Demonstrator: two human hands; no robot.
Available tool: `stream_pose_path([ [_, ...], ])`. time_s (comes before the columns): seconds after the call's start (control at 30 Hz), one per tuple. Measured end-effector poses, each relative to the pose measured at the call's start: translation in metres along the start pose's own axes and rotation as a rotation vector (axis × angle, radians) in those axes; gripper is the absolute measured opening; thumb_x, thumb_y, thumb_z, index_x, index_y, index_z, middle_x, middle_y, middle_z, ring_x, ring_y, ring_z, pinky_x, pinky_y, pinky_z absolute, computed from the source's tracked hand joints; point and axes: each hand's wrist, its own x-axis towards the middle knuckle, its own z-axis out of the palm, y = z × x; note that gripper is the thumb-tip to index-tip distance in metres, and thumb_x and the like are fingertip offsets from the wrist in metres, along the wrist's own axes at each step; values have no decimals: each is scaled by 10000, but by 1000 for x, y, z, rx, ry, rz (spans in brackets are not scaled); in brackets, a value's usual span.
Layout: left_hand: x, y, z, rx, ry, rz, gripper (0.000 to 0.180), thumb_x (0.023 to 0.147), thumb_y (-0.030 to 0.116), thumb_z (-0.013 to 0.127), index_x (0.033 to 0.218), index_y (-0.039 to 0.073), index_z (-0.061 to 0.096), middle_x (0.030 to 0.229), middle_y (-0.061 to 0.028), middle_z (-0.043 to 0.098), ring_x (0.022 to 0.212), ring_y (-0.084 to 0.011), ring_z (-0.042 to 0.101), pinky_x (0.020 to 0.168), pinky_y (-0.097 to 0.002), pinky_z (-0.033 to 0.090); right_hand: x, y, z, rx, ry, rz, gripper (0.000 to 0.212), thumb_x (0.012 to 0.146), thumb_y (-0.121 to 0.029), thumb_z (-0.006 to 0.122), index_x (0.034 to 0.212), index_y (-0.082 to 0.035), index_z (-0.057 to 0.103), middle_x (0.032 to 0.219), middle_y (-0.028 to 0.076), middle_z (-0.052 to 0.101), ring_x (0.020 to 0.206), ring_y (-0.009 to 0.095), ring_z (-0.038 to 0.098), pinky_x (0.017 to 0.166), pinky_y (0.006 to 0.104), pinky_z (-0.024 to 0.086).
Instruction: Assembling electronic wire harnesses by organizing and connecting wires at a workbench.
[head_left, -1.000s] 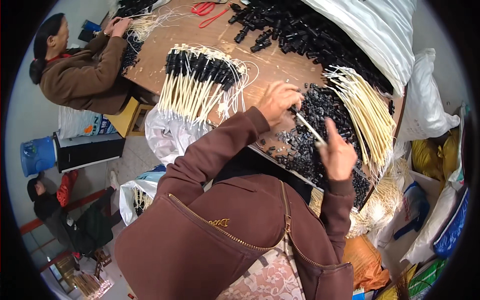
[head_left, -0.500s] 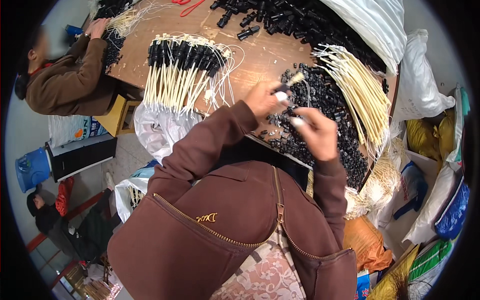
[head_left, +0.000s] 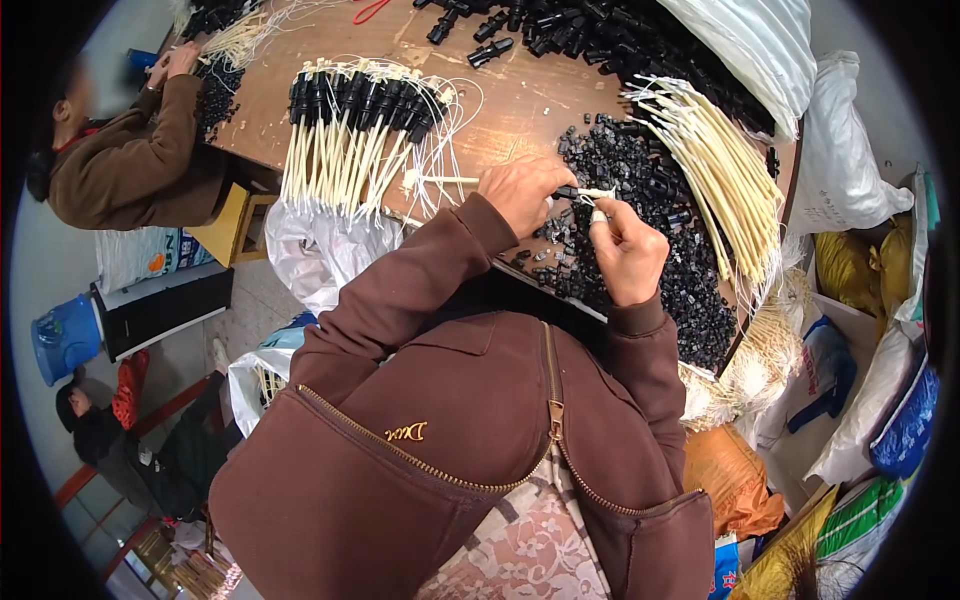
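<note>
My left hand [head_left: 525, 197] is closed around a cream-coloured sleeved cable [head_left: 450, 180] whose end sticks out to the left. A black plastic fitting [head_left: 567, 191] sits on that cable at my fingertips, and a pale tip with a thin white strand [head_left: 600, 194] shows beyond it. Just below this tip, my right hand [head_left: 630, 255] pinches with thumb and forefinger; the strand reaches toward them, though the contact point is too small to make out. Under and beside both hands spreads a heap of small black plastic parts [head_left: 690, 290].
A row of cream cables with black fittings [head_left: 350, 130] lies to the left. To the right is a bundle of bare cream cables [head_left: 715, 170]. Larger black fittings [head_left: 560, 40] are piled at the back by a white sack [head_left: 750, 50]. A co-worker [head_left: 130, 150] works at the table's left end.
My left hand has turned so that the cable lies level, its pale tip now pointing right. My right hand has moved slightly and its fingers have come close to the tip.
</note>
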Motion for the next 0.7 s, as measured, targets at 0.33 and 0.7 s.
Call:
stream_pose_path([
  [0.33,4,-1,-5,-71,-185,26,414,629,-30,556,1017,104,612,928,-76,663,840,-297,607,708,-350,480,2,-5,4,86,-85,46,135,760,-79,630,887,-99,671,572,39,582,422,191,482,424,302,385],
  [0.7,6,4,4,-356,191,227,282,601,-38,567,838,110,605,725,-2,606,675,-209,542,604,-295,433,-9,-7,9,-34,-103,-161,185,796,-36,595,979,-58,611,751,101,657,502,244,560,477,330,439],
])
